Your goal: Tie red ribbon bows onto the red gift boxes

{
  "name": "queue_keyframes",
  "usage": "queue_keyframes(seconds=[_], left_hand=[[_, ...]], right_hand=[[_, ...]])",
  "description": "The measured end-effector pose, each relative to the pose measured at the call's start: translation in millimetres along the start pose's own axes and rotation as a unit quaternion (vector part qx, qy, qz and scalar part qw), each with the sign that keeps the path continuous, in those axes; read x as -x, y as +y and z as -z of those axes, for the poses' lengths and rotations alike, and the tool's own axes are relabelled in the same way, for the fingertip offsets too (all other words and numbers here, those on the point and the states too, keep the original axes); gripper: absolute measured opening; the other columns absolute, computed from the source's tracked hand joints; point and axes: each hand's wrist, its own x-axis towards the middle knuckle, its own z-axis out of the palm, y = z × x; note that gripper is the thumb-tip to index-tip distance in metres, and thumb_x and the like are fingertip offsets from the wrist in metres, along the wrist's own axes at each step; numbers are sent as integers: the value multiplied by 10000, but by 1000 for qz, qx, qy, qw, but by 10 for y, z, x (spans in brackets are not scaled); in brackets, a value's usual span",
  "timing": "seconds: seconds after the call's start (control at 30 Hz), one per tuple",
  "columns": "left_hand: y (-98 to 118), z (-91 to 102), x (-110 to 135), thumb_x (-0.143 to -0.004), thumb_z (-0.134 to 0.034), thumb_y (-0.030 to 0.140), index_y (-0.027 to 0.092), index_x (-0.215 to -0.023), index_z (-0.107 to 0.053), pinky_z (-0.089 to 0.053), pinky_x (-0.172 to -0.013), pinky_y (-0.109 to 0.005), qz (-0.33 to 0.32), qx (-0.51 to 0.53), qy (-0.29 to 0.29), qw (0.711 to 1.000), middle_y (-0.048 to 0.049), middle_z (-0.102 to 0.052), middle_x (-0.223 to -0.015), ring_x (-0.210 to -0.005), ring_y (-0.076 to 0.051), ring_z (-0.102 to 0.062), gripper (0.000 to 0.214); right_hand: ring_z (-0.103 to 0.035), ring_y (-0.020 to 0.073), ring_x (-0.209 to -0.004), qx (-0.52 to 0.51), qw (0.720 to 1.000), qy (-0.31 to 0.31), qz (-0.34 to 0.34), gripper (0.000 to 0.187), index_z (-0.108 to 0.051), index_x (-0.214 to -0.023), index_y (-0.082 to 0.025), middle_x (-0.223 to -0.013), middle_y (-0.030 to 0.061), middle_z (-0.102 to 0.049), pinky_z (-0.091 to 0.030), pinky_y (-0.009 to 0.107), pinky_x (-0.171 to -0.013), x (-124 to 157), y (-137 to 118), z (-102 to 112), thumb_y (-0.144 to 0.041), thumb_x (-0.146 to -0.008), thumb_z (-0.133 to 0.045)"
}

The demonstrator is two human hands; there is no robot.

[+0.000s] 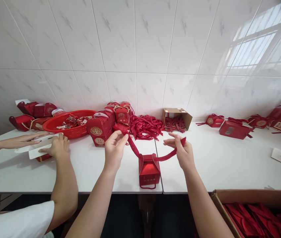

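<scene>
Two white tables point(217, 165) stand edge to edge along a tiled wall. Far left: a co-worker's hand point(58, 146) lies flat on a white card blank point(40, 150). Behind it are a red basket point(68, 129) of small wrapped items and a stack of closed red boxes point(100, 127). Left hand point(114, 150): thumb and forefinger pinched on one end of the red ribbon point(133, 148), other fingers loosely curled. The ribbon runs down from that pinch to the small red box point(149, 170), which stands upright at the near table edge by the seam, and rises on the far side to the right hand point(183, 152). Right hand: thumb and forefinger closed on the other ribbon end, remaining fingers half open. A loose ribbon pile point(146, 126) lies against the wall behind the box, with an open cardboard box point(177, 115) just beside it. Right: finished gift boxes point(234, 129) on the table. Lower right: a carton point(254, 195) holding flat red blanks.
</scene>
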Motion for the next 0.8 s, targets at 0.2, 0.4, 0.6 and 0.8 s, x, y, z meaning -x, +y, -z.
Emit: queue_keyframes(seconds=[0.2,0.4,0.6,0.8], left_hand=[[136,-28,-137,-673,-699,293,135,-766,-645,-465,-533,-220,19,15,-12,1000,-35,-672,-689,-610,-136,-620,190],[50,25,-88,-620,-744,302,118,-706,-675,-405,-448,-196,32,-42,-41,998,-18,-632,-632,-499,-88,-524,215],[-40,25,53,-604,-747,272,134,-785,-689,-397,-455,-188,30,-49,-75,996,-27,-679,-708,-527,-94,-534,235],[-30,-36,100,-642,-723,363,146,-650,-650,-414,-460,-212,32,-50,-63,996,-3,-640,-605,-499,-110,-536,229]], right_hand=[[-653,175,-619,-24,996,-81,-23,585,-634,-796,-145,-599,41,-647,-525,328,-658,-116,-275,-23,-707,-753,-479],[-600,147,-522,-46,992,-120,12,546,-497,-637,-184,-428,-32,-485,-472,252,-533,-216,-474,-51,-719,-745,-472],[-479,100,-403,-16,991,-122,-45,551,-454,-607,-200,-419,-53,-431,-439,232,-454,-308,-599,-113,-738,-725,-472],[-487,116,-428,-31,989,-127,-66,498,-439,-592,-206,-487,-11,-503,-452,258,-451,-359,-765,-64,-667,-764,-518]])
